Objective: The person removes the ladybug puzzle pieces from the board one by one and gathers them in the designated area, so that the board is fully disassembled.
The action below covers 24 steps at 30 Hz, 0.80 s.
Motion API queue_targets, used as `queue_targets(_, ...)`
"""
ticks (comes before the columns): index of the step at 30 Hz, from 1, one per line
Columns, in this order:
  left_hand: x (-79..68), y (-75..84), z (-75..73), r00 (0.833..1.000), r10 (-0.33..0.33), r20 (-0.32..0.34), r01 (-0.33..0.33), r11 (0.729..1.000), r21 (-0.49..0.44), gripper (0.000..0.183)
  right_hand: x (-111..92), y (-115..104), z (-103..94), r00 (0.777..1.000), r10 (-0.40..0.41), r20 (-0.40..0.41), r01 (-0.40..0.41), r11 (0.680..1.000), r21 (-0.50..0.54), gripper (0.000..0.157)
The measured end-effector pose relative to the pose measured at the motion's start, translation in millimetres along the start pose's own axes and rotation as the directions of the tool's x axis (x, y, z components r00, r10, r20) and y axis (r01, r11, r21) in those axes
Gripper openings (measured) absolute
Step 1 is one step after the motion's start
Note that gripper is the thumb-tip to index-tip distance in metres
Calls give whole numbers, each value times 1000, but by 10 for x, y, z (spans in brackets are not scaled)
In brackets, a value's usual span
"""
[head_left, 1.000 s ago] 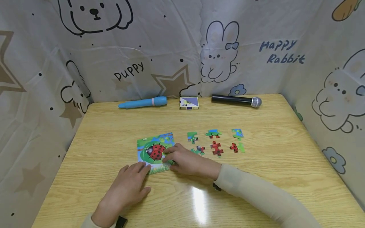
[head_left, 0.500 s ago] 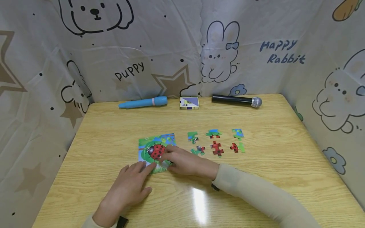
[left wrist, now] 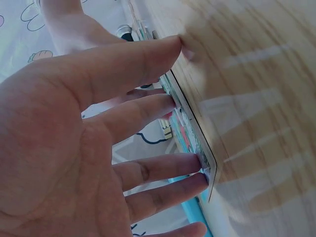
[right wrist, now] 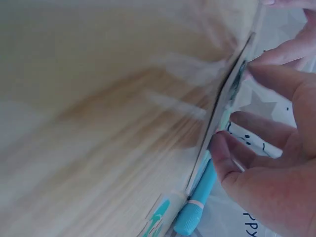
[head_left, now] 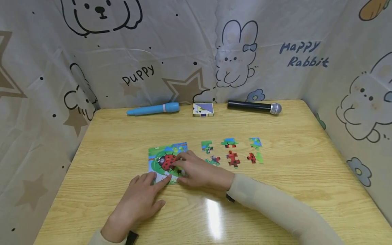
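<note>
left hand (head_left: 139,200) flat, steadies puzzle (head_left: 165,160) | right hand (head_left: 199,172) presses it

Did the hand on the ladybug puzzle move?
Yes, a little. The right hand slid left over the ladybug puzzle, covering more of the ladybug, farther from the loose pieces. The puzzle stayed put.

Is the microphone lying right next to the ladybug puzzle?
No, the microphone lies at the table's far edge, well apart from the ladybug puzzle near the hands.
</note>
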State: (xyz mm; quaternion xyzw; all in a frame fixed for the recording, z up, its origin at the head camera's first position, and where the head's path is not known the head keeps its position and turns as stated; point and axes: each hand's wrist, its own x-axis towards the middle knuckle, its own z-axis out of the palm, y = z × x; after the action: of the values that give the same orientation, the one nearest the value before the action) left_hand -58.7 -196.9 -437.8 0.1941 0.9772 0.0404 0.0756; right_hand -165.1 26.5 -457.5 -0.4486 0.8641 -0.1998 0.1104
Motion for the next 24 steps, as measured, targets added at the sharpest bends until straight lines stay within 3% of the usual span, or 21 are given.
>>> queue_targets(4, -4, 1, 4, 1000, 3, -4, -3, 1000, 1, 69, 58, 15, -10, 999, 23, 33, -22, 999, -23, 53)
queue_targets(15, -8, 5, 27, 1000, 0, -13, -1, 1000, -9, 72, 82, 69, -40, 999, 42, 31, -41, 998, -43, 44)
queue_targets(24, -6, 5, 37, 1000, -2, 11, 3, 998, -65, 74, 85, 90, -82, 988, 124, 93, -128, 991, 35, 36)
